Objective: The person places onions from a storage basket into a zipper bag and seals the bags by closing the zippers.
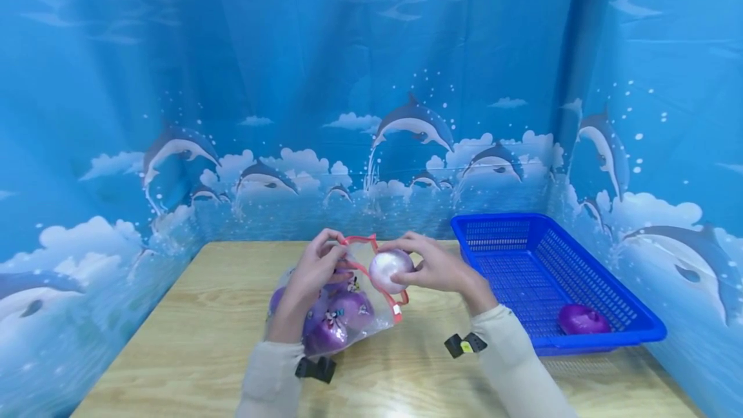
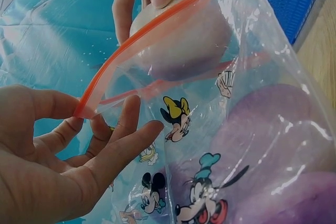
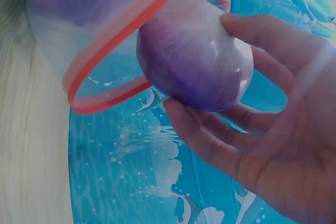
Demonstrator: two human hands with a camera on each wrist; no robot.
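My left hand [image 1: 318,266] pinches the red zip edge of a clear zip bag [image 1: 374,324] printed with cartoon figures. Inside the bag lie several purple onions [image 1: 327,334], shiny and round. At the bag's open mouth my right hand [image 1: 432,266] holds another onion [image 1: 391,271], thumb on one side and fingers on the other. Seen from the right wrist, this onion [image 3: 194,53] is purple below and paler on top, with the red zip strip [image 3: 100,51] looping beside it. The left wrist view shows the onion's lower part [image 2: 181,51] behind the zip edge.
A blue plastic basket [image 1: 557,340] with perforated walls stands on the right of the wooden table [image 1: 209,321]. One purple onion [image 1: 583,320] lies in its near right corner. Blue curtains [image 1: 325,82] printed with dolphins enclose the table's back and sides.
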